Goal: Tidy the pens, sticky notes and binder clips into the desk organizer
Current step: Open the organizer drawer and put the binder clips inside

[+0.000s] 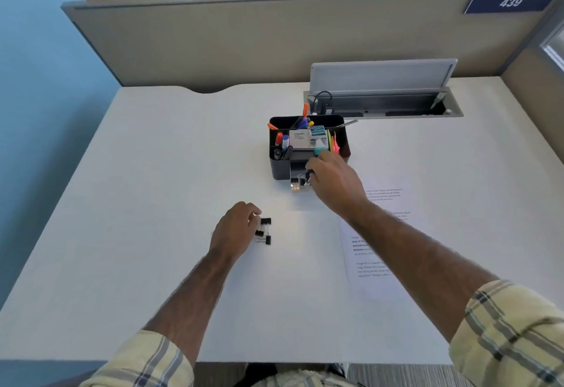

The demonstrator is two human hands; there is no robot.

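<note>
Far of centre on the smooth white desk point(152, 173), a black plastic desk organizer point(277, 167): pens point(302, 122) upright in the far and left compartments, a small grey box point(300, 139) in the middle, neon sticky notes point(333, 142) on edge at the right. Low on its near side, a small clear drawer point(297, 186) pulled out. Right hand point(332, 179) over that drawer, arm stretched, fingertips pinching a black binder clip point(305, 176) with wire handles. Left hand point(236, 228) nearer, palm down, fingers curled against three loose binder clips point(265, 231) on the desktop; gripping or only touching, cannot tell. Printed sheet point(378, 249) flat at right.
</note>
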